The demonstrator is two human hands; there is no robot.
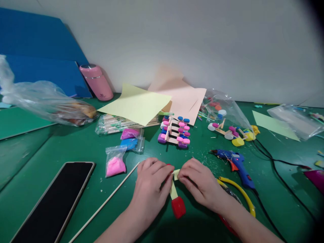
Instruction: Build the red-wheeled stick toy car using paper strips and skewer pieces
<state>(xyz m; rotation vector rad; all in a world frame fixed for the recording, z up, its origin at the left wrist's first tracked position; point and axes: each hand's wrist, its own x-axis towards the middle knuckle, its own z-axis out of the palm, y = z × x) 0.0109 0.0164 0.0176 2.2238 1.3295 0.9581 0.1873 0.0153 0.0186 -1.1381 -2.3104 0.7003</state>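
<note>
Left hand (152,182): In the head view, my fingers were pinched closed on a pale yellow strip (173,190), their tips hiding the exact hold.
Right hand (199,182): My thumb and fingertips were pinched together on the strip's upper right end.
Strip: It sat between my hands, bent or in two pieces, I could not tell which; its lower end met a red block (178,207).
Red bit (168,164): It peeked out at my left fingertips, too covered to identify.
Cut off: A dark phone (54,202) and a thin stick (105,201) ran out of the bottom edge; my right forearm covered part of a yellow handle (244,192).
Table (149,152): Green, flecked with pale specks; a blue glue gun (239,165) lay to the right, a pink bottle (97,82) stood at the back.
Wall (202,40): Pale grey, with dark blur swallowing the upper right corner.
</note>
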